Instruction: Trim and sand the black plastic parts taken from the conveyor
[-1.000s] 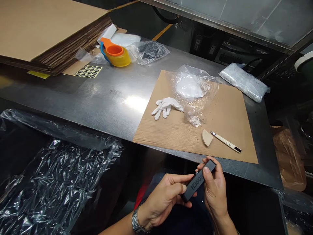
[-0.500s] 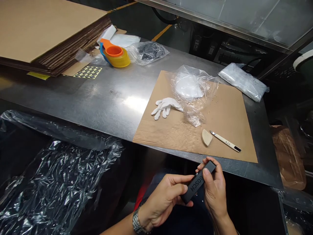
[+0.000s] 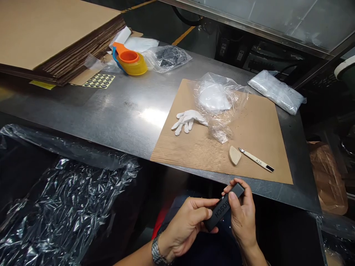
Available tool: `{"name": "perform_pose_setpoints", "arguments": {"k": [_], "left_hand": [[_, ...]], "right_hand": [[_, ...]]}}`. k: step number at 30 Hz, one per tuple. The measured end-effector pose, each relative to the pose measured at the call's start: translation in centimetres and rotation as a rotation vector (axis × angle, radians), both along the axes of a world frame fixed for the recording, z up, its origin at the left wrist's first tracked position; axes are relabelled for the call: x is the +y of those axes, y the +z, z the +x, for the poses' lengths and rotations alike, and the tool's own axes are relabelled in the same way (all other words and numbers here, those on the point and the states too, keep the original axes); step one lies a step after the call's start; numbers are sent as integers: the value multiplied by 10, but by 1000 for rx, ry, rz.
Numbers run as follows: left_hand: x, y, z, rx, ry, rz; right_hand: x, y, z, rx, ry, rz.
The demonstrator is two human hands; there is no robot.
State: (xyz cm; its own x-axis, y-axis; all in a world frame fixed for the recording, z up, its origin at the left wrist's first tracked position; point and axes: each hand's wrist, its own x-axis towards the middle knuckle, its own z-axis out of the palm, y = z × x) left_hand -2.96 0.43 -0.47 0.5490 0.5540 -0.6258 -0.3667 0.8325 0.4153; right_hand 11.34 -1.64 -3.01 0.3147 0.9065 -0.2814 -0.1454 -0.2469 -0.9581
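A black oblong plastic part marked BOSCH (image 3: 219,214) is held slantwise just in front of the table edge. My left hand (image 3: 187,225), with a metal watch at the wrist, pinches its lower end. My right hand (image 3: 244,218) grips the upper end, thumb on the lettered face and fingers behind. The part's underside is hidden. Beyond the hands, a beige wedge-shaped pad (image 3: 234,155) lies on the cardboard sheet (image 3: 188,159). Beside it rests a slim cream-handled tool marked A26 (image 3: 256,160), its pointed metal tip toward the pad.
A white glove (image 3: 188,121) and a clear plastic bag with white contents (image 3: 215,96) lie on the cardboard. Stacked cardboard (image 3: 55,33), a tape dispenser (image 3: 130,61) and a round-sticker sheet (image 3: 99,81) sit left on the metal table (image 3: 124,122). Black plastic film (image 3: 61,207) hangs at lower left.
Both hands keep their hold on the black part, which has barely shifted. The table items stay where they were; the view moved very slightly.
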Motion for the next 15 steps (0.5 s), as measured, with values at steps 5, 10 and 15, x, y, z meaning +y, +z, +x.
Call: {"name": "perform_pose_setpoints", "arguments": {"k": [5, 10, 15], "left_hand": [[-2, -1, 1, 22, 11, 5], [-3, -1, 0, 6, 9, 18], [-4, 0, -1, -36, -22, 30]], "right_hand": [[0, 1, -1, -2, 2, 17], [1, -3, 1, 54, 1, 9], [1, -10, 3, 110, -7, -11]]}}
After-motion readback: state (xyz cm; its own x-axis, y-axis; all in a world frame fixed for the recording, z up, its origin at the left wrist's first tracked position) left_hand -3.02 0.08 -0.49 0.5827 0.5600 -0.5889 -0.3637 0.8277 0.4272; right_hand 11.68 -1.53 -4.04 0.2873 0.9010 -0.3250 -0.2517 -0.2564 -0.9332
